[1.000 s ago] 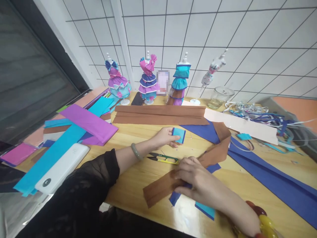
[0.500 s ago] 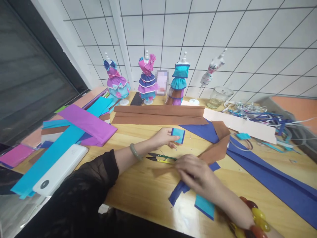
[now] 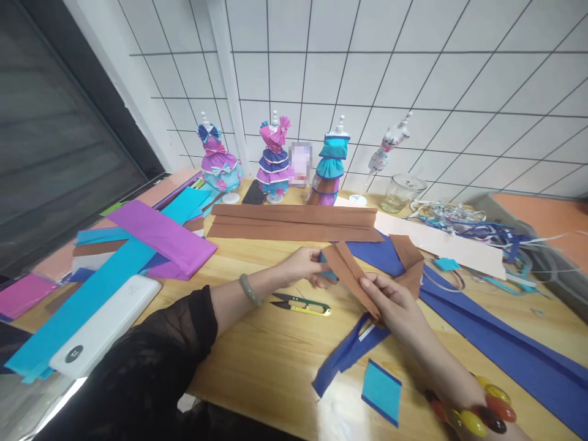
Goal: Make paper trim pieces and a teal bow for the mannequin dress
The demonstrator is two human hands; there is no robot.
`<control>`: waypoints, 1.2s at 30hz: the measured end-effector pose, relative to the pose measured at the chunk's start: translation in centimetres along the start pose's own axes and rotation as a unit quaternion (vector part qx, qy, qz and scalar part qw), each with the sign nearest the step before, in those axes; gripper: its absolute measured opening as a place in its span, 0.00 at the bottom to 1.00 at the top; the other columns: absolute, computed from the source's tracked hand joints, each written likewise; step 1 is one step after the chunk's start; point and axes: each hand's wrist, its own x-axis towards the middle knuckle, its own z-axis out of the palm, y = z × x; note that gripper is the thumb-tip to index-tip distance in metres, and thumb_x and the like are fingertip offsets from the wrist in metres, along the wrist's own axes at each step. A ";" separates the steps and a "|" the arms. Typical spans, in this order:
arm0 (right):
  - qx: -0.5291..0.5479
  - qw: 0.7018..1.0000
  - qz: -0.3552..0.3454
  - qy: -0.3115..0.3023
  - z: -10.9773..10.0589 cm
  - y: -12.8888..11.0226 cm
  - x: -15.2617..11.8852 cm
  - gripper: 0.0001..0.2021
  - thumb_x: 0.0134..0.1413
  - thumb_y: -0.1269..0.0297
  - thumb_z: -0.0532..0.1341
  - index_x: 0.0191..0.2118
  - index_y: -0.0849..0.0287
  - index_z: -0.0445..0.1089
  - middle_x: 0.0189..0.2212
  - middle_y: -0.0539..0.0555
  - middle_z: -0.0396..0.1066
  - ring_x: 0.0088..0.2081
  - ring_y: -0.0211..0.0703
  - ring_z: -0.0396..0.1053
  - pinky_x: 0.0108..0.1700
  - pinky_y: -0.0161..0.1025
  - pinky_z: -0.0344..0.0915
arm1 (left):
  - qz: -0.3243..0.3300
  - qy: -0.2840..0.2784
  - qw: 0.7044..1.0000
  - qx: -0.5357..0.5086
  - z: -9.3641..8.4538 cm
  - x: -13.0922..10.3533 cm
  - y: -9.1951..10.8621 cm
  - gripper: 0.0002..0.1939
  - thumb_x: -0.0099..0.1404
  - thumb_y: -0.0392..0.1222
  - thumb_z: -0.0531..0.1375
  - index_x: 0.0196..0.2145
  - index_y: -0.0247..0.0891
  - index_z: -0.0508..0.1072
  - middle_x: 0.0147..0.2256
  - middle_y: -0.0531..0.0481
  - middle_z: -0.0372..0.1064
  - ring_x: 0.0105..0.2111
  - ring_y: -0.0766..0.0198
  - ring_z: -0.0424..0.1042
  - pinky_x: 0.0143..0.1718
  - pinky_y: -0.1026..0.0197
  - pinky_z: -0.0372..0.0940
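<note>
Table [image 3: 248, 373]: light wood, visibly grained. Directly on top: yellow-and-green thread snips [image 3: 312, 305]; blue-edged turquoise piece [image 3: 382, 392]; wide brown strip [image 3: 294, 225]; long blue strip [image 3: 500, 355]; glass jar [image 3: 395, 201]; dark phone [image 3: 252, 192].

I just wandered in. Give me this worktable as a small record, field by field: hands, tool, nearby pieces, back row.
Left hand: the left hand holds a small blue piece, partly hidden
Right hand: the right hand pinches a brown strip; its end overlaps the blue piece in view, contact unclear
Tool: snips, lying on the table, in neither hand
Nearby pieces: light-blue square with dark-blue edges; crumpled dark-blue strip
Back row: three dressed miniature forms; one tilted white patterned form
</note>
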 end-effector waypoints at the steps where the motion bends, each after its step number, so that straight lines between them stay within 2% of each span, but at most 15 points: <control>1: -0.014 1.000 -0.002 -0.008 -0.1 0.0 -0.1 0.16 0.48 0.48 0.59 0.30 0.58 0.70 0.22 0.49 0.68 0.24 0.37 0.63 0.25 0.33 0.58 | 0.000 -0.003 1.000 0.008 0.0 0.0 0.1 0.23 0.49 0.52 0.65 0.38 0.32 0.72 0.38 0.40 0.72 0.30 0.62 0.74 0.21 0.68 0.65; 8: -0.061 0.995 -0.001 -0.078 -0.7 0.0 0.0 0.19 0.50 0.47 0.57 0.25 0.60 0.65 0.20 0.48 0.61 0.23 0.35 0.56 0.25 0.32 0.53 | -0.021 -0.061 0.998 0.016 -0.6 -0.1 0.1 0.17 0.54 0.48 0.59 0.36 0.33 0.73 0.30 0.45 0.71 0.23 0.69 0.69 0.21 0.68 0.65; 12: -0.075 0.993 0.011 -0.087 -0.9 0.1 0.3 0.20 0.49 0.46 0.57 0.21 0.59 0.61 0.17 0.45 0.53 0.21 0.32 0.49 0.23 0.32 0.47 | -0.019 -0.085 0.996 0.015 -0.8 -0.1 0.1 0.15 0.56 0.46 0.58 0.37 0.33 0.73 0.31 0.45 0.70 0.25 0.68 0.70 0.24 0.66 0.66; 18: -0.074 0.993 0.030 -0.084 -1.0 0.8 0.4 0.21 0.48 0.44 0.57 0.22 0.59 0.61 0.18 0.46 0.55 0.21 0.33 0.50 0.23 0.33 0.47 | -0.059 -0.078 0.995 -0.015 -0.8 -0.2 0.7 0.11 0.56 0.42 0.57 0.32 0.30 0.71 0.29 0.45 0.70 0.27 0.66 0.70 0.26 0.65 0.67; 22: -0.070 0.995 0.026 -0.071 -1.0 0.5 0.3 0.22 0.46 0.43 0.58 0.21 0.59 0.59 0.16 0.45 0.54 0.19 0.32 0.48 0.22 0.33 0.45 | -0.060 -0.094 0.993 -0.045 -1.1 -0.1 0.7 0.10 0.56 0.41 0.56 0.30 0.30 0.71 0.28 0.45 0.69 0.27 0.65 0.71 0.28 0.62 0.68; 26: -0.064 0.996 0.033 -0.059 -0.7 0.1 0.2 0.23 0.43 0.41 0.59 0.19 0.58 0.58 0.15 0.44 0.52 0.19 0.32 0.47 0.21 0.33 0.44 | -0.066 -0.104 0.989 -0.084 -1.3 0.0 0.6 0.13 0.57 0.43 0.56 0.34 0.28 0.71 0.28 0.43 0.70 0.28 0.62 0.71 0.30 0.59 0.69; 31: -0.043 0.997 0.040 -0.051 -0.5 0.1 0.3 0.23 0.43 0.42 0.60 0.19 0.59 0.60 0.15 0.44 0.54 0.18 0.31 0.48 0.21 0.32 0.45 | -0.076 -0.117 0.984 -0.108 -1.6 0.1 0.5 0.19 0.61 0.46 0.51 0.42 0.29 0.71 0.35 0.38 0.71 0.28 0.62 0.71 0.30 0.58 0.68; 36: -0.024 0.997 0.034 -0.067 -0.4 0.0 0.1 0.20 0.45 0.45 0.61 0.21 0.60 0.65 0.16 0.46 0.59 0.20 0.32 0.53 0.22 0.32 0.50 | -0.056 -0.099 0.987 -0.116 -1.5 0.3 0.2 0.19 0.62 0.46 0.51 0.45 0.32 0.71 0.39 0.40 0.71 0.34 0.61 0.71 0.34 0.58 0.67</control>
